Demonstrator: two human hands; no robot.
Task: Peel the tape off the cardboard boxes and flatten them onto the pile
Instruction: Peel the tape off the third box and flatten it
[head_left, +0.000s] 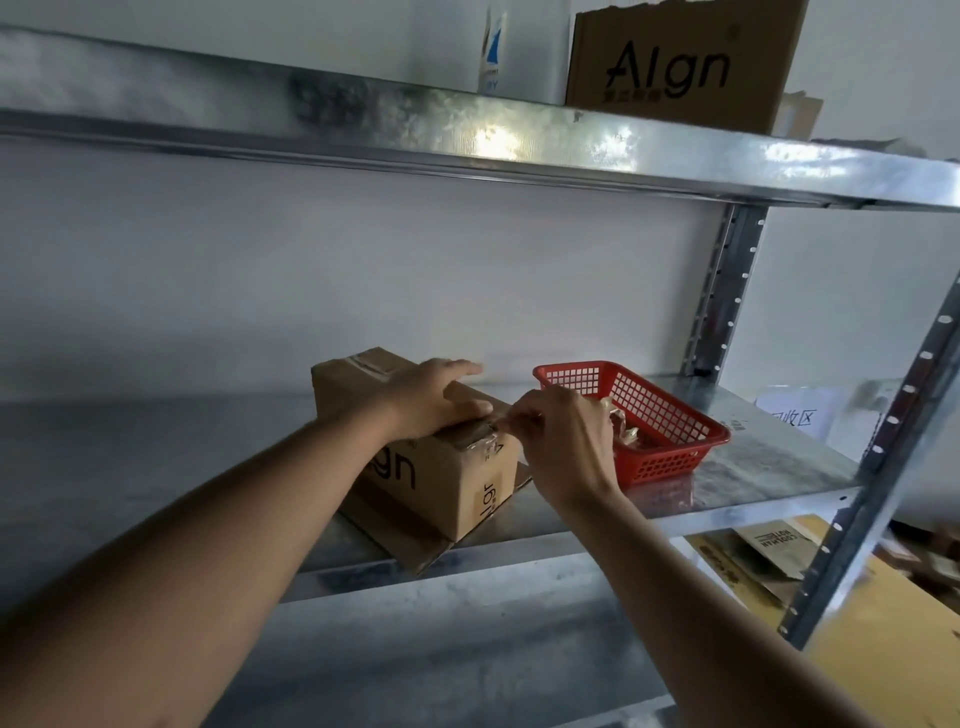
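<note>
A small brown cardboard box (447, 480) with black lettering stands on flattened cardboard (410, 545) on the metal shelf (753, 478). Clear tape (475, 441) runs along its top edge and looks crinkled at the near corner. My left hand (434, 397) lies flat on the box's top, fingers straight, pressing it down. My right hand (558, 441) pinches the tape's loose end at the box's right top corner.
A red plastic basket (660, 421) with crumpled tape scraps sits right of the box. A bigger printed box (680, 62) stands on the upper shelf. The perforated shelf upright (878, 467) rises at the right. Flat cardboard pieces (779, 551) lie below, and a paper label (795, 410) lies at the back right.
</note>
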